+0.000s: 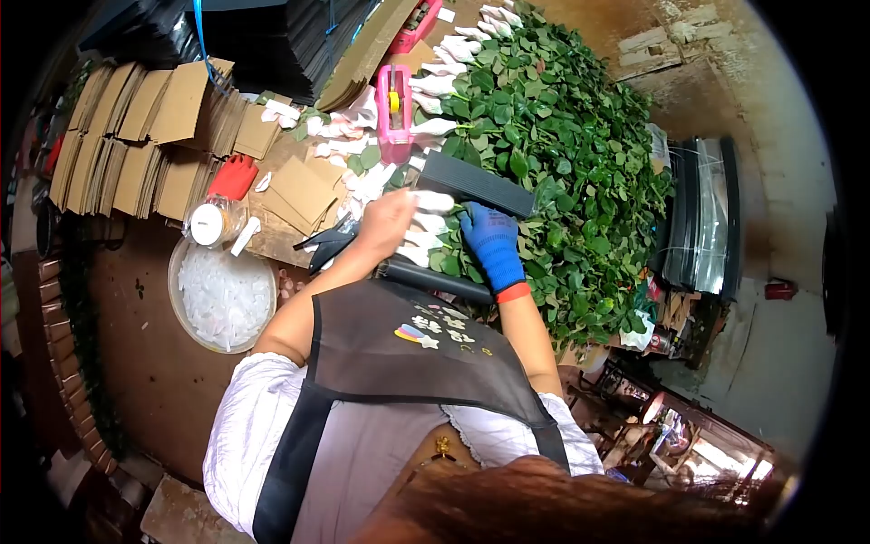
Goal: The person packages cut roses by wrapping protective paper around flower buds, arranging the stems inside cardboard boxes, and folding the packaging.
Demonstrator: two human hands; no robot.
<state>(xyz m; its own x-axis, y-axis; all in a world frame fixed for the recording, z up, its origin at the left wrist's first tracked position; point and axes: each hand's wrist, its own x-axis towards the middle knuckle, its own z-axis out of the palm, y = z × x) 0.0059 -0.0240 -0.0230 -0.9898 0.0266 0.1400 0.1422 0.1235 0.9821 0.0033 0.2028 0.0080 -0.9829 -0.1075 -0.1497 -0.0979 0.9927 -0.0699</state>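
My bare left hand (388, 223) is closed at the near end of a white-wrapped flower head (433, 201). Its green stem runs right to my right hand (489, 238), in a blue glove with a red cuff, whose fingers are closed round it among the leaves. Just beyond both hands lies a dark ribbed block (477, 182) across the stems. More white-wrapped heads (422, 240) lie in a row below my left hand. A large heap of leafy green stems (580, 181) spreads to the right. A pink tape dispenser (395, 113) with yellow tape stands beyond the block.
Cardboard pieces (294, 195) lie left of my left hand, near a red glove (234, 177) and a clear jar with a white lid (208, 225). A round tub (222, 295) holds small clear pieces. Stacked cardboard (136, 136) stands at the upper left; dark wrapped sheets (702, 218) stand right.
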